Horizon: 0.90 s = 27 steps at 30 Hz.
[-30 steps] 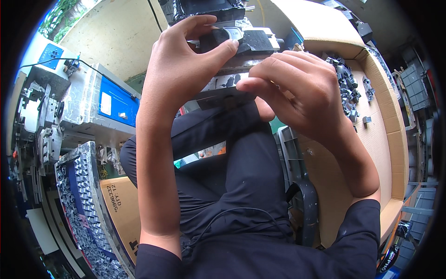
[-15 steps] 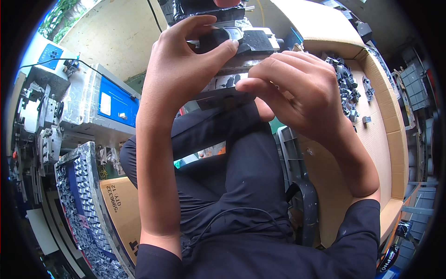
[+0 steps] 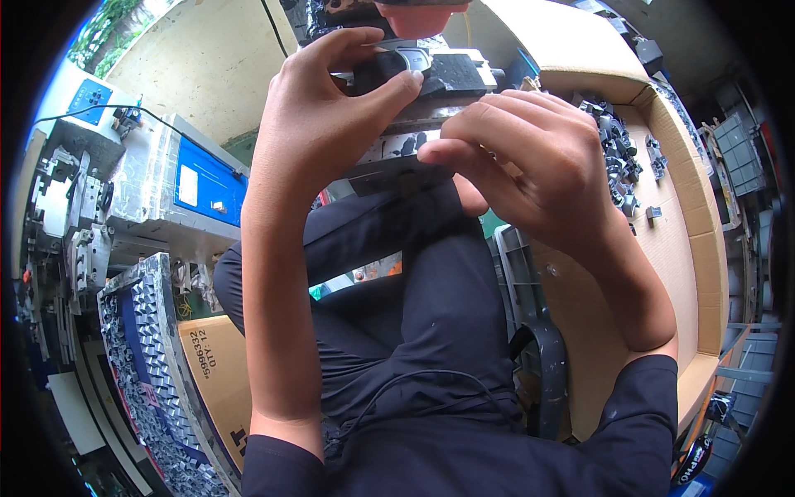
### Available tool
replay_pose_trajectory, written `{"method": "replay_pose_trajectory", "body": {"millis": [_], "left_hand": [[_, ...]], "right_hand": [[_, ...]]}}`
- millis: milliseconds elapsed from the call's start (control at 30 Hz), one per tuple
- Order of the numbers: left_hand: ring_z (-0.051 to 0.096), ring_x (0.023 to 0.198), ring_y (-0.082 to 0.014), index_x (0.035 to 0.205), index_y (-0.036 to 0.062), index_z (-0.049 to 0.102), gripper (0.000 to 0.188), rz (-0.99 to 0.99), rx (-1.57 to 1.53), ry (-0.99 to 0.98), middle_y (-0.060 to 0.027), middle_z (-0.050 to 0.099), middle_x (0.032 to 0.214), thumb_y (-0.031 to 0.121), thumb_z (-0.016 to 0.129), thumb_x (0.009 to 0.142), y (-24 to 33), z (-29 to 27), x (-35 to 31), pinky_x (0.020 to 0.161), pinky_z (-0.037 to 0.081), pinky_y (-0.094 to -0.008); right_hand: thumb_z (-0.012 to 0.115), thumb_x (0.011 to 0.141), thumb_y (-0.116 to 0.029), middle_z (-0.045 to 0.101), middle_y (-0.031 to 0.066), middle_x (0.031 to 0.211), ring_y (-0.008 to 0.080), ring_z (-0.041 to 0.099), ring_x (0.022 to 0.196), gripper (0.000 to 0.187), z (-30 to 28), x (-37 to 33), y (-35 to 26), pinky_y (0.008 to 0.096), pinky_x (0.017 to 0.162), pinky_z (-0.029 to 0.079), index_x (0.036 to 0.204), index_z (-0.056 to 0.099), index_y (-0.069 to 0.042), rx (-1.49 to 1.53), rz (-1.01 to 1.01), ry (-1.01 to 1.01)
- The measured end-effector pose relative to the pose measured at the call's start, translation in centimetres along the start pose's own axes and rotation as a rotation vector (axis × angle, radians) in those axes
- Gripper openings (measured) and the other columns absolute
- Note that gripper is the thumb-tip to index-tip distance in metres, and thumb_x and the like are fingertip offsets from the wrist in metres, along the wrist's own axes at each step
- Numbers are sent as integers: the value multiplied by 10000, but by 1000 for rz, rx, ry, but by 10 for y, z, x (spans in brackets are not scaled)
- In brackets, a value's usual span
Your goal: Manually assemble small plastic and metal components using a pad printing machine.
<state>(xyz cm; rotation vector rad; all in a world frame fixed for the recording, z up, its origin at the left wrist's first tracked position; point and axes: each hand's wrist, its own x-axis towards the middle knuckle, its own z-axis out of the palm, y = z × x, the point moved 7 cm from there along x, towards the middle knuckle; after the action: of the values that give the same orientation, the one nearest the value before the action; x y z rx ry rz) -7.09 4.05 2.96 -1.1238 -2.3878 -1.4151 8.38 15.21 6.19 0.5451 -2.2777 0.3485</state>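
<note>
My left hand (image 3: pixel 319 108) reaches over the machine's fixture, thumb and fingers bent round a small grey plastic part (image 3: pixel 416 60) with a pale rim. The thumb tip touches its near edge. Right beside the part sits a black block (image 3: pixel 455 74) of the fixture. My right hand (image 3: pixel 534 153) hovers by the metal front of the fixture, its fingers curled in toward the thumb; what lies inside them, if anything, is hidden. Above the fixture hangs a pink soft pad (image 3: pixel 418 22), partly cut off by the upper edge.
A large open cardboard box (image 3: pixel 662 273) at the right holds many small grey and black parts (image 3: pixel 617 153). At the left stand a tray of rows of grey parts (image 3: pixel 153 331), a brown carton (image 3: pixel 217 364) and a metal cabinet with a blue panel (image 3: pixel 211 186).
The pink pad has come down farther into view above the fixture. Both hands stay almost where they were, and the left keeps its grip on the grey part.
</note>
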Motion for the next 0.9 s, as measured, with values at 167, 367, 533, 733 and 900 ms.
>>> {"method": "replay_pose_trajectory", "body": {"millis": [167,367,533,733,900], "left_hand": [[711,1067,-207,1300,36,728,579,5,3,8,-117,755,1172,380,866,855,2,1,0,922,575,-358],[711,958,-185,1246,67,751,463,69,-22,-34,-102,775,1075,349,837,888,2,3,2,842,572,-340],[710,972,-187,1241,69,754,449,55,-17,-27,-102,774,1075,339,833,892,0,3,2,840,574,-343],[711,1024,-207,1269,39,736,512,24,-17,-20,-113,765,1118,346,849,875,0,2,1,874,580,-346],[710,1101,-234,1293,6,717,584,13,-15,5,-138,747,1176,370,864,860,3,0,-1,920,581,-355]], "right_hand": [[831,890,-198,727,71,781,239,693,676,152,-2,-1,0,345,612,508,890,770,-59,-1,0,0],[832,888,-199,730,72,783,237,691,673,155,-1,-1,1,345,610,505,889,770,-56,1,7,-18],[836,885,-199,725,72,774,237,683,660,160,-1,-1,1,344,604,499,884,767,-54,2,14,-17],[839,883,-203,720,71,763,237,683,656,168,0,0,0,344,601,499,876,763,-54,1,1,0],[835,893,-204,720,69,762,235,688,658,174,0,-1,0,341,602,504,878,761,-47,-2,2,1]]}}
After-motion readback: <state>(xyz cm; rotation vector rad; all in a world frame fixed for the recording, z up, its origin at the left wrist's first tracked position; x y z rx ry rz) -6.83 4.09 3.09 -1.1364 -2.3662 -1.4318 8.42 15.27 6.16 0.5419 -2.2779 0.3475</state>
